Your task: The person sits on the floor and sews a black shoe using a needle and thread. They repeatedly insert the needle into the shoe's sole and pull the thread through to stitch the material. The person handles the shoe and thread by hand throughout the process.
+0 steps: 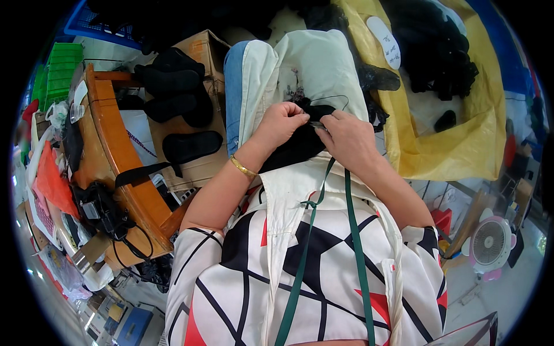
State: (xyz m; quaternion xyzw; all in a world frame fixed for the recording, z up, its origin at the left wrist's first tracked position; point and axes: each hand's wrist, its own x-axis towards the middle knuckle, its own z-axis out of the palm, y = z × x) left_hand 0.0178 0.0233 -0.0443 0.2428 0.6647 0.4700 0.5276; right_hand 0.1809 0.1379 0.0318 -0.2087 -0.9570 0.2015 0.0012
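The person's black-white-and-red patterned top point(323, 230) is spreading broadly below the work. Off to the right, a big yellow sack point(456, 158) is gaping around dark bundles, and a pale cloth point(323, 57) is covering the lap. On the left, a cardboard box point(216, 60) is standing with flat black sole-shaped pieces point(191, 147) by it; from where I'm standing, one near the edge is looking likely to slide if an elbow swings out.

The black fabric piece point(297, 150) is resting on the lap, between and under both hands. It is sitting on soft cloth, so a shift of the knees could be letting it slip. The left hand point(281, 122) is pinching its upper edge, fingers narrow. The right hand point(351, 138) is bending close beside it, seemingly gripping a small greyish piece point(316, 124); if that is sharp, with the fingertips so near, a slip could be nicking one. A thin dark strand point(346, 101) is looping loose above, apt to be snagging.
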